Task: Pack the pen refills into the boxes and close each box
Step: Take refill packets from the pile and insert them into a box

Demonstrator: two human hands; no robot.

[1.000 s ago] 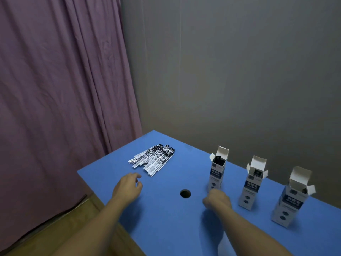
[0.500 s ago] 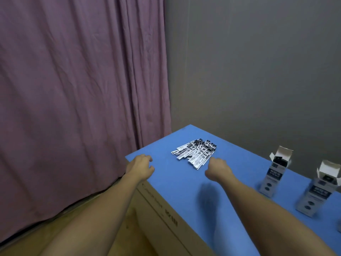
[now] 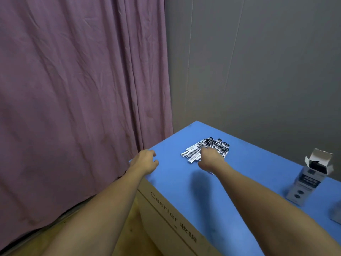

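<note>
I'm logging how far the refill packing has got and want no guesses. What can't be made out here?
Head view, the only one:
- Right hand: its back covers its fingers and part of the pen refills, so any grip is hidden.
- Open box: blurred; contents and print unreadable.
- Second box: cut by the right edge.
- Left hand: fingertips curl over the blue table corner, out of sight.

Your left hand (image 3: 144, 161) rests at the table's left corner, fingers loosely curled, holding nothing. Your right hand (image 3: 210, 157) reaches forward near the far left edge, fingers bent downward; its grip cannot be determined.
</note>
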